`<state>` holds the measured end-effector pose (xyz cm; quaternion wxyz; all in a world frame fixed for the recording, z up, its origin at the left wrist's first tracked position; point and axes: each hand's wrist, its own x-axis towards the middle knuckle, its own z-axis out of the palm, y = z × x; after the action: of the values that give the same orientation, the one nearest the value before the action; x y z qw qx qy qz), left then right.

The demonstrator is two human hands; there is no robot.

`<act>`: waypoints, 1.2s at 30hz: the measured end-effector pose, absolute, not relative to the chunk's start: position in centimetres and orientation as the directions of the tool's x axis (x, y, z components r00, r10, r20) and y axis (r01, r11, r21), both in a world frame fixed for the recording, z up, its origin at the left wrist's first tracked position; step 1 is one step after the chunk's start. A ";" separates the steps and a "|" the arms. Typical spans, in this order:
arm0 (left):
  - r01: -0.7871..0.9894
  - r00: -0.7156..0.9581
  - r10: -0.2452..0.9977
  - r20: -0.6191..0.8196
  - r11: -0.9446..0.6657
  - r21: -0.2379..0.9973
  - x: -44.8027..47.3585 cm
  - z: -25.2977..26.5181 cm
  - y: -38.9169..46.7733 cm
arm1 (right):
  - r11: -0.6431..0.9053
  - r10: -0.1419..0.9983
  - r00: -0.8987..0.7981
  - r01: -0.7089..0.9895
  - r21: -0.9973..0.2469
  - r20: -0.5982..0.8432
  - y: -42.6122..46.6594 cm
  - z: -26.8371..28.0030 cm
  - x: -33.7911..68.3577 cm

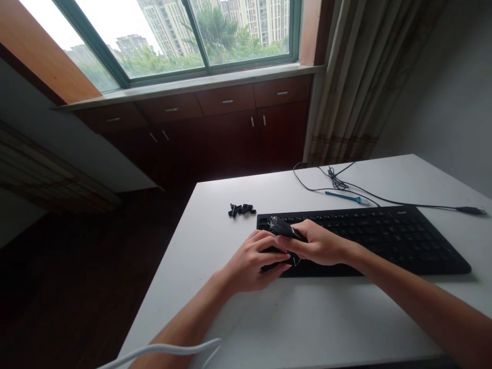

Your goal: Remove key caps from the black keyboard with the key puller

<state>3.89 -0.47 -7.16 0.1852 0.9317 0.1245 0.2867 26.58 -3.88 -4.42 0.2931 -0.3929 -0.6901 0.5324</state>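
A black keyboard lies on the white table. My right hand is wrapped round a black keycap puller, a stubby tool whose thin wire loops point down at the keys near the keyboard's left end. My left hand rests over the keyboard's left edge, its fingers apart and bent above the keys beside the wires. Those fingers hide the keys under them. A small heap of loose black keycaps lies on the table just past the keyboard's upper left corner.
Behind the keyboard, a blue stick-like tool lies near a bundled black cable, which runs right to a plug. A white cable crosses my left forearm. Beyond the white table are wooden cabinets under a window.
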 end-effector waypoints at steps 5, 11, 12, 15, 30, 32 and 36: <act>0.139 0.814 0.326 0.481 -0.913 0.383 4.0 -6.9 -0.6 | 0.139 0.855 -0.518 0.210 -0.968 0.010 -4.7 -5.2 26.9; 0.142 0.814 0.321 0.485 -0.918 0.370 3.9 -6.9 -0.5 | 0.116 0.891 -0.454 0.249 -0.961 -0.010 -5.0 -5.2 26.4; 0.139 0.813 0.318 0.487 -0.919 0.369 3.8 -7.0 -0.5 | 0.117 0.901 -0.433 0.270 -0.956 -0.012 -5.1 -5.0 26.2; 0.133 0.815 0.308 0.491 -0.924 0.358 3.8 -7.2 -0.5 | 0.137 0.924 -0.382 0.320 -0.938 0.005 -5.5 -4.5 25.6; 0.123 0.808 0.322 0.494 -0.912 0.392 3.9 -7.3 -0.5 | 0.009 0.935 -0.345 0.247 -0.969 -0.079 -4.6 -5.2 25.6; 0.116 0.805 0.320 0.499 -0.910 0.397 3.9 -7.4 -0.5 | -0.001 0.948 -0.311 0.224 -0.975 -0.072 -4.7 -5.1 25.4; 0.109 0.805 0.321 0.499 -0.906 0.408 3.9 -7.5 -0.6 | -0.090 0.946 -0.297 0.140 -0.986 -0.128 -4.9 -5.0 25.1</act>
<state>3.94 -0.56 -7.50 0.1831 0.9321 0.1154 0.2905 25.12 -4.95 -4.95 0.3564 -0.4740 -0.5728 0.5658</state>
